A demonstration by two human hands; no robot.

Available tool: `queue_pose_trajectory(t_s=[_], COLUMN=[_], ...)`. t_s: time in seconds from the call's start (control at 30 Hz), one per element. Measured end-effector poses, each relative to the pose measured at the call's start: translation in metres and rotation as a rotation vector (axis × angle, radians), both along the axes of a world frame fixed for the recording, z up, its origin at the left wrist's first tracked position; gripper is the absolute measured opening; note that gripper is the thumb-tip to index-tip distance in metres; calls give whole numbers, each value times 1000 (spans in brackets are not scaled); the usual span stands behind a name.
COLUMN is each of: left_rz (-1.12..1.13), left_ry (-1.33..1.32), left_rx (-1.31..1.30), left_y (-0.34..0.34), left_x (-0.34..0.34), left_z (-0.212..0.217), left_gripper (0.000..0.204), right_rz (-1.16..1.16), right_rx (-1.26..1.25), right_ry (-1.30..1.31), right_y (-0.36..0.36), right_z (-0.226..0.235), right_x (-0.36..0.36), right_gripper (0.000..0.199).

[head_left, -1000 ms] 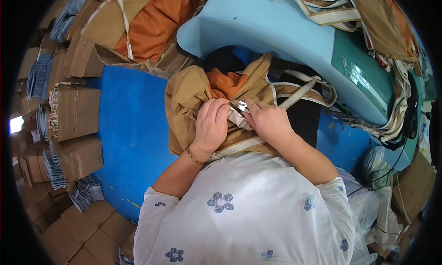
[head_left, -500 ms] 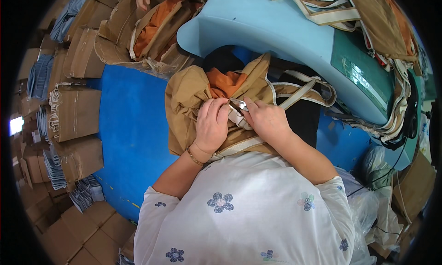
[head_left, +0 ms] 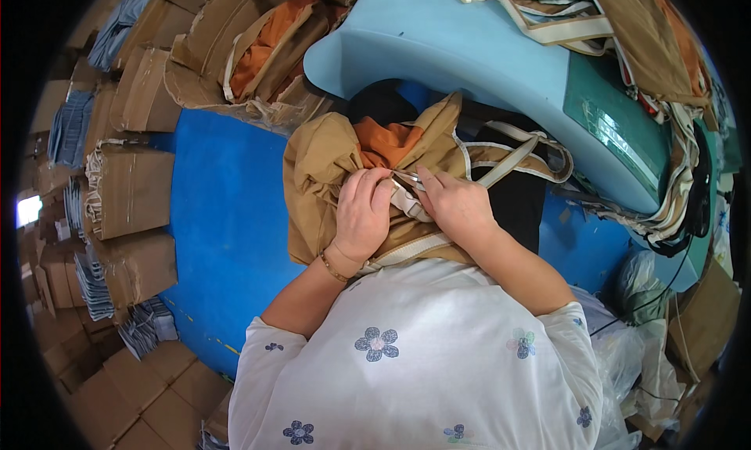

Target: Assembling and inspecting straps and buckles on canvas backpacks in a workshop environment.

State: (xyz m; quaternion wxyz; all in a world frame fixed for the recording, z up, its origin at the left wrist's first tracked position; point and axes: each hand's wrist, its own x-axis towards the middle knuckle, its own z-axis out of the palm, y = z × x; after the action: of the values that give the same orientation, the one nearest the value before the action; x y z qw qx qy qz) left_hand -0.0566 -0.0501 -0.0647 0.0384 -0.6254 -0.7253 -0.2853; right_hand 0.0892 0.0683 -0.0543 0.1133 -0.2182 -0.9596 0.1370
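A tan fabric bag (head_left: 311,207) with an orange lining (head_left: 389,143) lies bunched across my lap. On its left side, my left hand (head_left: 363,215) is closed, thumb and fingers pinching an edge of the tan cloth. Opposite it, my right hand (head_left: 461,209) is closed round small metal thread snips (head_left: 412,179), whose tips point at the left fingertips. Just below the snips is a white buckle with webbing (head_left: 408,203), partly under the right fingers. The exact spot between the fingertips is too small to make out.
A light blue curved table (head_left: 454,43) stands ahead, with tan and white-trimmed pieces (head_left: 571,29) piled at its far right. An open carton (head_left: 195,78) holds more tan and orange cloth. Stacked cartons (head_left: 134,188) line the left, beyond blue floor (head_left: 227,215). Plastic bags (head_left: 637,294) lie at right.
The snips have turned slightly and their blades look closer together at the left fingertips. Both hands stay nearly in place. Another person's hand at the upper left has gone from view.
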Motion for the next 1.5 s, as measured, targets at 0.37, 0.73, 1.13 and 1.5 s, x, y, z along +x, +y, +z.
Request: queue_pose_trajectory(t_s=[0.37, 0.73, 1.13, 1.5], left_rz=[-7, 3, 12, 23], left_ry=[-18, -35, -29, -22], left_rx=[23, 14, 20, 38], left_y=[0, 2, 3, 3], left_x=[2, 2, 2, 0], left_z=[4, 4, 4, -3], left_gripper=[19, 19, 19, 17], right_rz=[-17, -15, -14, -21], right_rx=[-2, 27, 52, 28], right_ry=[3, 85, 137, 134], right_y=[-2, -1, 1, 0], right_z=[-2, -4, -11, -13], right_x=[0, 2, -1, 3], right_gripper=[36, 34, 31, 33])
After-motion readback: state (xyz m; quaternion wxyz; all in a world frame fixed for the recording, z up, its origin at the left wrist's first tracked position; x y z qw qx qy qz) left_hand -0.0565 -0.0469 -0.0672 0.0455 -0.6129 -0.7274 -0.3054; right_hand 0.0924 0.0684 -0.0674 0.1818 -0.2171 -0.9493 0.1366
